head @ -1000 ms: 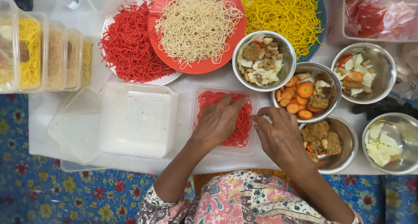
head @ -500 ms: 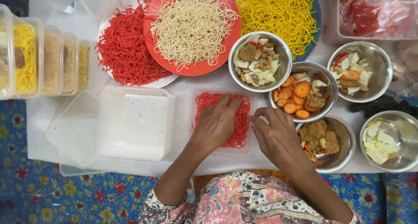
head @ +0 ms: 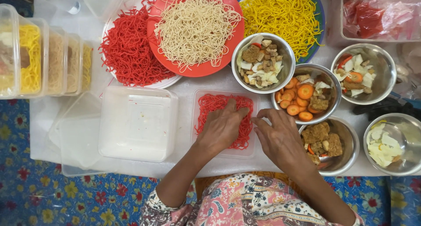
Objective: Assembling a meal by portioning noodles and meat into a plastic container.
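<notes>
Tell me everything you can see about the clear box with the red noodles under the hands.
The box is a shallow rectangular tub of clear plastic with rounded corners and no lid on it. It sits flat on the white table, just below the steel bowls and right of an upturned clear tub. A thin layer of red noodles covers its floor. The left hand lies palm down on the noodles; the right hand rests at its right edge, fingertips curled in.
</notes>
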